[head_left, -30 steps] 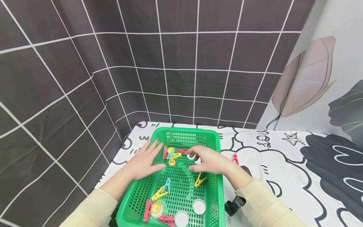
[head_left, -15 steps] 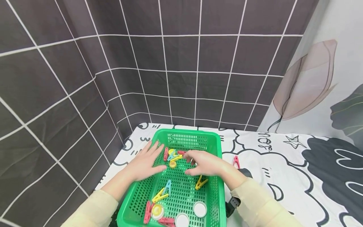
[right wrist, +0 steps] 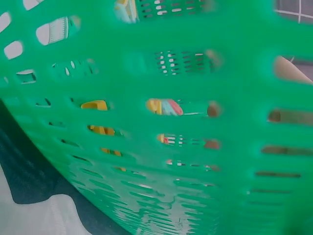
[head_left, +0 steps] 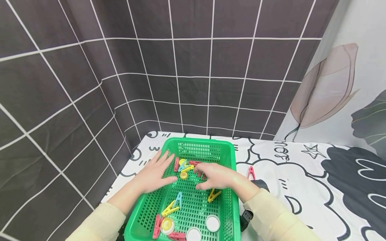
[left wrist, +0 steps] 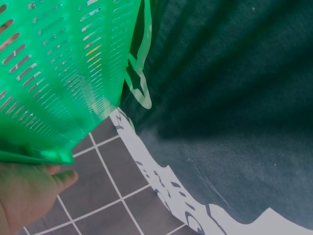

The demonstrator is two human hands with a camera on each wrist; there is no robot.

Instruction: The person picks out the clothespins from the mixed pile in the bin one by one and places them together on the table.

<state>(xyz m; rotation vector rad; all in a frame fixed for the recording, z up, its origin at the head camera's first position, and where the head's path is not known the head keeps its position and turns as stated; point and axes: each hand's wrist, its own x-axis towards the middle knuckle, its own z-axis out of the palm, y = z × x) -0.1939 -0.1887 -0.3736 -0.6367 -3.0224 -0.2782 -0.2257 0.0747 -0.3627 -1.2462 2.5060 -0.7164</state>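
Note:
A green plastic basket [head_left: 196, 140] holds loose clothespins and round caps. My left hand [head_left: 153, 174] lies over its left rim, fingers spread. The left wrist view shows that hand by the basket rim [left wrist: 39, 155]. Over the right half hovers my right hand [head_left: 217, 175], fingers loosely bent, thumb apart, with nothing visible between them. Just below it lies a yellow clothespin [head_left: 212, 196]. A red clothespin [head_left: 194, 163], a blue clothespin [head_left: 182, 166] and a yellow cap [head_left: 183, 175] lie towards the far side. Basket mesh mostly hides the right hand in the right wrist view.
Near the basket's front are a yellow clothespin [head_left: 170, 209], a red clothespin [head_left: 156, 227] and white caps [head_left: 212, 223]. Outside, on the patterned cloth [head_left: 289, 180], lies another red clothespin [head_left: 251, 172]. A dark tiled-pattern curtain [head_left: 193, 83] hangs behind.
My right hand has shifted slightly left and down over the basket, and white caps seen beside it earlier are now hidden behind it. The left hand has hardly moved.

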